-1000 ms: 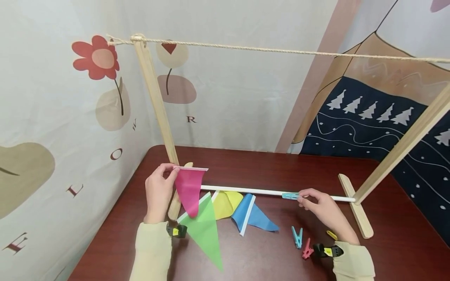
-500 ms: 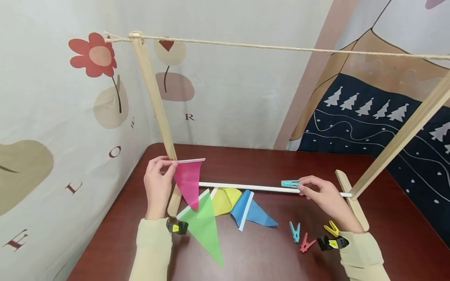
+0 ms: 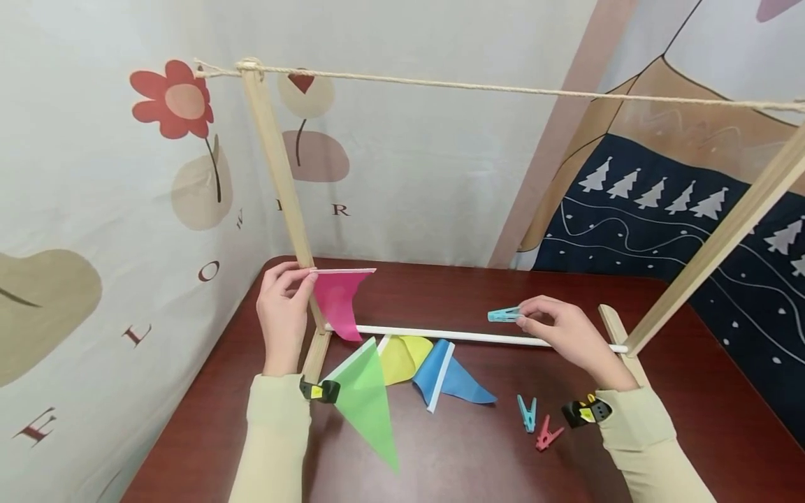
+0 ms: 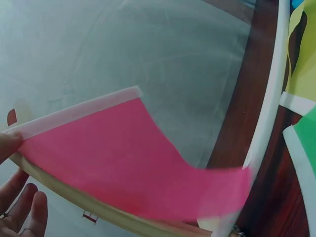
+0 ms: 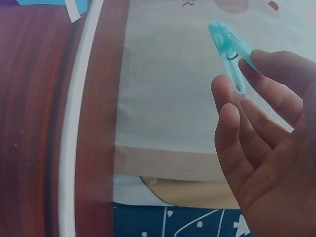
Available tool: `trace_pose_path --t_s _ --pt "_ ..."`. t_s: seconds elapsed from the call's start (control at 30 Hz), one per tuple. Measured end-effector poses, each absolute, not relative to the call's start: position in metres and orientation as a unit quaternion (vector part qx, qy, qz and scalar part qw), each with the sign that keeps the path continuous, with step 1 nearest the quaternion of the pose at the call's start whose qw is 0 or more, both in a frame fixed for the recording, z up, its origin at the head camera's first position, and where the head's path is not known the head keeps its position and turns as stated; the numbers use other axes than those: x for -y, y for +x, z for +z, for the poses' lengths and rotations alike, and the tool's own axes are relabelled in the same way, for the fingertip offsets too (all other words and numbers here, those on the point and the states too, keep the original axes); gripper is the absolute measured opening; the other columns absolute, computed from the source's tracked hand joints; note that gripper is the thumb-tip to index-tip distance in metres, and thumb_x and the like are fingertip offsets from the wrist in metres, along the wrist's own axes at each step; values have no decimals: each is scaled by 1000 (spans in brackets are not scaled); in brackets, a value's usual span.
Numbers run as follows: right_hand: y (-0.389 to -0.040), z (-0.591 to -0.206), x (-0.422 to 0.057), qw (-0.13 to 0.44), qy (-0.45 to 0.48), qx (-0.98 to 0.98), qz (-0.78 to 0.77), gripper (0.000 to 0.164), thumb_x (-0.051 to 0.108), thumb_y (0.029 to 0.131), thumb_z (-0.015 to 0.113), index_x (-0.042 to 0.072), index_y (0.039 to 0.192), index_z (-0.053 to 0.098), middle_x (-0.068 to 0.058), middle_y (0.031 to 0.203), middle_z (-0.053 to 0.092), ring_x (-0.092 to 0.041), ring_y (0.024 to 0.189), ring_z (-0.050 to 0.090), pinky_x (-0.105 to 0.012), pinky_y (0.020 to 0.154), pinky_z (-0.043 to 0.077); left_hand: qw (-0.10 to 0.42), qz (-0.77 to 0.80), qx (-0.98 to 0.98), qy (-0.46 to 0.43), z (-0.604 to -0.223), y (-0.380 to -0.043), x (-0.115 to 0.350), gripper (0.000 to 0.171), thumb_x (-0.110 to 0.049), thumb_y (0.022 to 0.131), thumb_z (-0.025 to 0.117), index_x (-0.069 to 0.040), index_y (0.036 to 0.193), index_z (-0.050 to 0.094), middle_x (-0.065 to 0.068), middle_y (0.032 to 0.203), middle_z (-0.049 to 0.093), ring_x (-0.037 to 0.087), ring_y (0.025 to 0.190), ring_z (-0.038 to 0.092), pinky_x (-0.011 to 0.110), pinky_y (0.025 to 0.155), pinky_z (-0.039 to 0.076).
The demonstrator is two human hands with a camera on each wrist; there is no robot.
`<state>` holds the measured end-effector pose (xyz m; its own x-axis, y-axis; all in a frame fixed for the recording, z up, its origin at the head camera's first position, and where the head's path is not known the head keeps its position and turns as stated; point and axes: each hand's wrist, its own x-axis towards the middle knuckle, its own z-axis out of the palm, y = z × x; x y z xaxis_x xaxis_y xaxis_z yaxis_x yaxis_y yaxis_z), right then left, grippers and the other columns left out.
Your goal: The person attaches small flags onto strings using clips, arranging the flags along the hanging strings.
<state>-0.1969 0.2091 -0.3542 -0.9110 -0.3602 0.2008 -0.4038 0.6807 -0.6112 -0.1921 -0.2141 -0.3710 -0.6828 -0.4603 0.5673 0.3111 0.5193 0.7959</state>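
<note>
My left hand (image 3: 283,318) pinches the left end of the white top strip of a pink pennant (image 3: 339,300), which hangs down in front of the left wooden post. In the left wrist view the pink cloth (image 4: 133,163) curves away from the thumb toward the white rod. My right hand (image 3: 560,335) holds a light-blue clothespin (image 3: 503,315) by its handle end, above the white rod. The right wrist view shows this clothespin (image 5: 228,44) between thumb and fingers, its nose pointing up and away. Green (image 3: 367,409), yellow (image 3: 405,360) and blue pennants (image 3: 462,384) lie on the table.
A twine (image 3: 440,84) stretches between the left post (image 3: 277,161) and the right post (image 3: 723,237). Low between the posts runs a white rod (image 3: 453,335). Another light-blue clothespin (image 3: 527,413) and a red one (image 3: 548,434) lie near my right wrist; a yellow one is mostly hidden.
My left hand has lifted the pink pennant, its lower tip rising off the green one. My right hand has raised the clothespin from the rod's level and brought it slightly left.
</note>
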Motion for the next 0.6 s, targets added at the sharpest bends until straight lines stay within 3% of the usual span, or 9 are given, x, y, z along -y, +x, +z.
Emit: trace_pose_path --t_s 0.37,0.6 --pt "-201 -334 -196 34 237 916 322 21 39 82 60 23 95 63 9 86 60 -10 77 55 -30 65 46 395 -512 761 51 -359 -191 217 25 -38 76 68 -17 90 72 -8 92 56 8 76 53 18 67 43" --pt "-203 -321 -184 31 261 911 318 21 39 83 60 23 96 63 9 88 59 -9 77 55 -29 65 47 372 -556 742 42 -349 -189 220 25 -37 77 67 -19 94 70 -4 89 64 10 79 56 20 69 45"
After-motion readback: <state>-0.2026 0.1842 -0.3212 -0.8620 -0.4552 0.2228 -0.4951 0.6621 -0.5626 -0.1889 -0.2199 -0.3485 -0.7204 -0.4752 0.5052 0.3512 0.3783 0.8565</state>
